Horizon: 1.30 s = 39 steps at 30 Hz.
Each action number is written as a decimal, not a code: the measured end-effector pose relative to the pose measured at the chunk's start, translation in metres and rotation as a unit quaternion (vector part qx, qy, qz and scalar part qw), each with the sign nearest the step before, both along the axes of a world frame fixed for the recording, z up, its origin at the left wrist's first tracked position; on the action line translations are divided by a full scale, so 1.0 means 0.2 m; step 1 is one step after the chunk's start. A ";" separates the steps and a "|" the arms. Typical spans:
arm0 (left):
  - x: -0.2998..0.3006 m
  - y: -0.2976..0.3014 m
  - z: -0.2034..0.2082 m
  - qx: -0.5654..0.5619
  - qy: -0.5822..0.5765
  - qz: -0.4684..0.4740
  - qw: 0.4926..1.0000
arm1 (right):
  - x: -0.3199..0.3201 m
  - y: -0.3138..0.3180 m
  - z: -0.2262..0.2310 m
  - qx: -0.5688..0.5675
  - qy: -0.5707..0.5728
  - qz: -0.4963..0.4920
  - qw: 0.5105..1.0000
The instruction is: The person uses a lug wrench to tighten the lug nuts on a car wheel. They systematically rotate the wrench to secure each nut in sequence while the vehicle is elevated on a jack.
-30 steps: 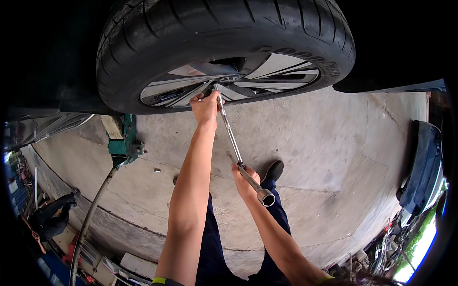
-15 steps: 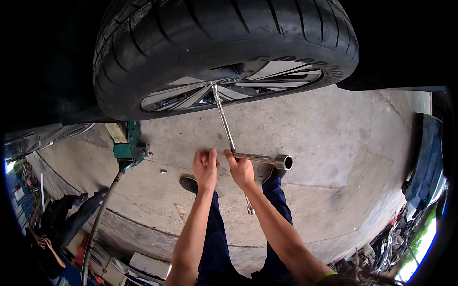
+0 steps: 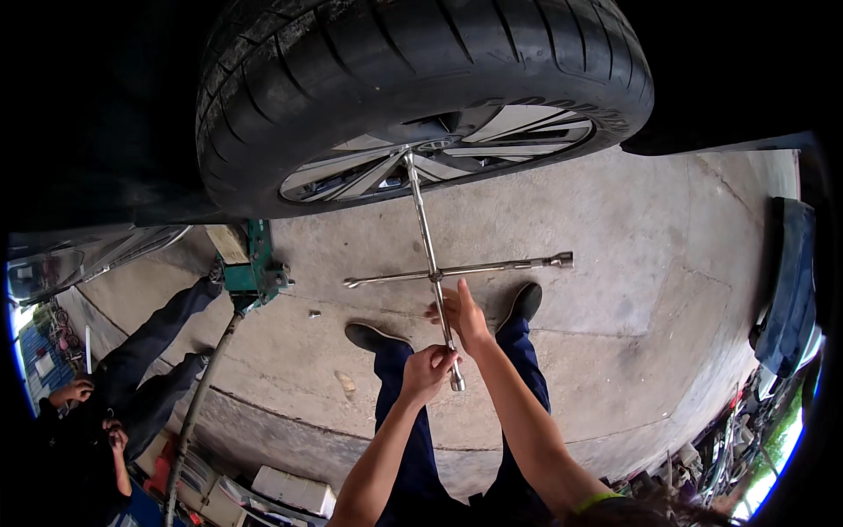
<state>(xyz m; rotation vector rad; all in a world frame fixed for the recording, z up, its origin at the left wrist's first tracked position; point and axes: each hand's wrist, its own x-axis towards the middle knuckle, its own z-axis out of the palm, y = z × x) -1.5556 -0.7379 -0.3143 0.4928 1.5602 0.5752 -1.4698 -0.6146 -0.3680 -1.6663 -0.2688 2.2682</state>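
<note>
A four-way lug wrench [image 3: 425,227] reaches from the wheel [image 3: 518,140] down toward me. Its far end is in the silver spoked rim, where a nut cannot be made out. The crossbar lies nearly level, with a wide socket at its right end. My left hand [image 3: 427,376] is closed round the shaft just above its near socket. Close under the cross joint, my right hand [image 3: 467,318] is open, with thumb and fingers apart. Some of its fingers pass behind the shaft; whether they touch it I cannot tell.
A green jack [image 3: 248,268] with a long handle [image 3: 206,386] stands left of the wheel. Further left is another person [image 3: 145,369] in dark clothes. A small metal piece [image 3: 314,314] lies on the concrete floor [image 3: 597,228]. At right is a dark blue car panel [image 3: 784,294], with clutter below it.
The wrench has turned, its crossbar now spread sideways. My left hand has moved down onto the near end of the shaft; my right hand has opened off the crossbar. The other person has stepped nearer the jack.
</note>
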 end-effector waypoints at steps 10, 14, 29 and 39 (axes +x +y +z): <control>0.03 0.10 0.05 0.033 0.115 0.013 0.993 | 0.21 -0.65 0.42 0.181 -0.299 0.215 0.912; -0.04 0.25 0.01 0.000 -0.190 0.192 0.963 | 0.18 -0.57 0.36 0.173 -0.348 0.267 0.882; -0.02 0.30 -0.32 0.008 -0.149 0.101 0.984 | 0.15 -0.53 0.14 0.217 -0.467 0.239 0.823; -0.04 0.31 -0.27 -0.016 -0.019 0.049 0.999 | 0.33 -0.41 -0.02 -0.077 0.037 0.137 0.987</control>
